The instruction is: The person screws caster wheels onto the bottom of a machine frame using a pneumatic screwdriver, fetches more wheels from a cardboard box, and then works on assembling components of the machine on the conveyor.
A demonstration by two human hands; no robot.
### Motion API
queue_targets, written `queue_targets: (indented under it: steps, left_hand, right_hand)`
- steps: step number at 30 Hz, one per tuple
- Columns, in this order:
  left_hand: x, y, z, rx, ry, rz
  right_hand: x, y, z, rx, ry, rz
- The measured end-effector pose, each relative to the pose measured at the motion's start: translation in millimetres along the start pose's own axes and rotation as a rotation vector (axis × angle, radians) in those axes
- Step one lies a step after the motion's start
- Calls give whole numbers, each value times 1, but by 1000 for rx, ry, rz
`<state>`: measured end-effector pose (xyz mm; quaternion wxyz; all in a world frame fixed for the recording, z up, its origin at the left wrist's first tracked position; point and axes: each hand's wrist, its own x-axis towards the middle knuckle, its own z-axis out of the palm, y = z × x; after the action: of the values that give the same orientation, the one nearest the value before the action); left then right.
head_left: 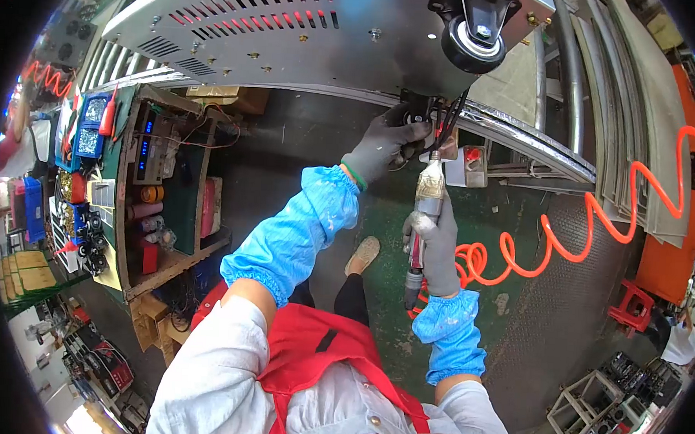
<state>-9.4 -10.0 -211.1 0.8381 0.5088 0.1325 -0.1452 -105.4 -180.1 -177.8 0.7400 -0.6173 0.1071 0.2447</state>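
At the left stands a wooden bench (173,274) with open shelves, holding a device (154,149) with lit blue displays, an orange roll (152,194) and a red box (150,258); on top, a blue bin (91,125) sits just beside a red bottle (108,116); at the right are pale sheets (655,115), close together; below them, a red stool (630,309) stands near an orange panel (679,254).

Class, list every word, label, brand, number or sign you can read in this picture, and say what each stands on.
No text can be read with certainty.
Blue-lit displays at the picture's left: too small and blurred to read.
Hand tool: no legible brand or label.
Metal panel: no legible lettering.
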Motion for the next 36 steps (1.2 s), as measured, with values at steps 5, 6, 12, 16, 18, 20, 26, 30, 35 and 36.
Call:
queue_targets:
  steps: [5,6,12,16,18,20,26,30,35,36]
  left_hand:
    - [1,6,1,-14,20,30]
    - [1,5,1,-31,27,31]
    - [5,-14,4,-130,143,88]
    - [15,-28,3,-119,162,186]
    - [16,-29,4,-147,183,186]
    - [15,-27,4,-148,169,145]
    - [11,-16,7,-88,183,145]
    - [12,-13,12,-193,188,152]
    - [15,-17,5,-56,193,190]
    - [15,-17,4,-53,191,188]
  right_hand:
    - [14,8,-3,-28,-9,12]
    - [15,10,-2,-78,15,0]
    - [3,-12,4,154,-35,113]
    - [9,-4,10,16,33,90]
    - [10,-4,9,25,9,84]
    - [9,-4,8,40,-9,80]
    - [11,-7,2,-44,31,143]
    - [13,-7,0,-76,25,126]
    - [14,-4,2,-78,44,140]
    - [16,-3,3,-112,62,132]
